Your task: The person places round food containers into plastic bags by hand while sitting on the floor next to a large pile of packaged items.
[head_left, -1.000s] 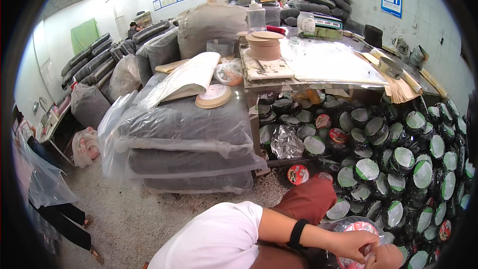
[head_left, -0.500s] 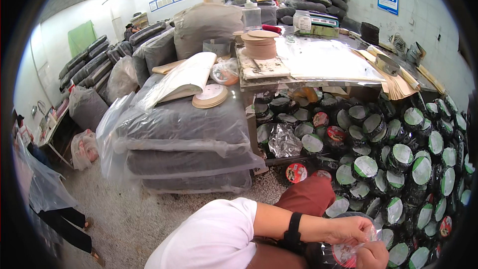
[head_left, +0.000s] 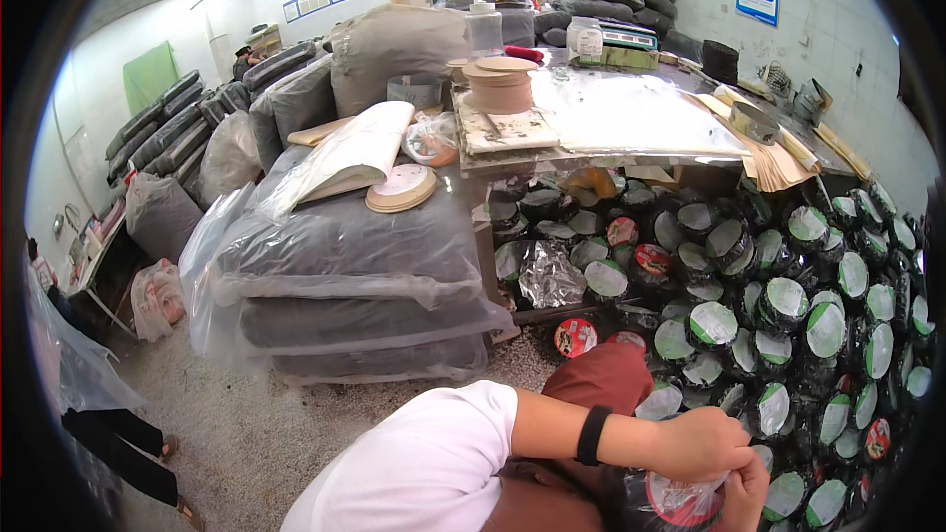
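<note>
At the lower right, my left hand (head_left: pixel 700 441) is closed, its fingers bent down around gathered clear plastic (head_left: pixel 702 489). My right hand (head_left: pixel 746 495) meets it there, also closed on the plastic. The plastic covers a round dark package (head_left: pixel 641 504) with a red-rimmed round label, held low near my lap. A black band (head_left: pixel 591 435) circles my left wrist. My left hand hides part of the package top, and the frame's lower edge cuts off the rest.
Many round black packages (head_left: pixel 711 323) with green-and-white labels are heaped on the right and under the worktable (head_left: pixel 631 118). Plastic-wrapped dark bundles (head_left: pixel 355 256) stand left of it, topped by round cardboard discs (head_left: pixel 401 187). A person's legs (head_left: pixel 123 453) show at far left.
My left hand has turned over and closed in against my right hand, gathering the plastic. The view has shifted slightly.
</note>
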A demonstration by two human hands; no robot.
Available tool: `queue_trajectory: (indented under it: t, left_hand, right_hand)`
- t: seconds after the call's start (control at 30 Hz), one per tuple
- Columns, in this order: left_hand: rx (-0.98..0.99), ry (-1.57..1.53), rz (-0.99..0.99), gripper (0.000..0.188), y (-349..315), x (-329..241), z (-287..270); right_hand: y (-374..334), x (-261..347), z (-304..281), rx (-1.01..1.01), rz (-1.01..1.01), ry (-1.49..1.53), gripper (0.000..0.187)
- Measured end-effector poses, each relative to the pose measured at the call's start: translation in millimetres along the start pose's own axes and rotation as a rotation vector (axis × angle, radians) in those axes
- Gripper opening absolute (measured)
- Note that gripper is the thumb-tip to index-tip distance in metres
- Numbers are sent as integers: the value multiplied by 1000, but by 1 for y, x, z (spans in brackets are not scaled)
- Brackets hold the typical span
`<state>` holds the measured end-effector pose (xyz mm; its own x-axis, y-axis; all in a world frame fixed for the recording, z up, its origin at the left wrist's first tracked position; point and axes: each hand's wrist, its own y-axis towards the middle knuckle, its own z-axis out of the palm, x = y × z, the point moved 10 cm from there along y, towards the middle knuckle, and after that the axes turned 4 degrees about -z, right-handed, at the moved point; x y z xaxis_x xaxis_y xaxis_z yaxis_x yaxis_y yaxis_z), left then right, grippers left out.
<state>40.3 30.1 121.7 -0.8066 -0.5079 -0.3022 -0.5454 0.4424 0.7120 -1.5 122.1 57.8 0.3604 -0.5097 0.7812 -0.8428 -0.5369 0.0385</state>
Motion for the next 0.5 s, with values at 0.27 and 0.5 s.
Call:
queue_trajectory:
  t: [0.27,0.5]
  left_hand:
    - [466,38,130,13,-42,-29,14]
    - [297,-128,79,22,-13,-11,-70]
  right_hand:
    - [1,54,-11,-302,-633,-776,17]
    - [8,72,-15,-79,-218,-494,38]
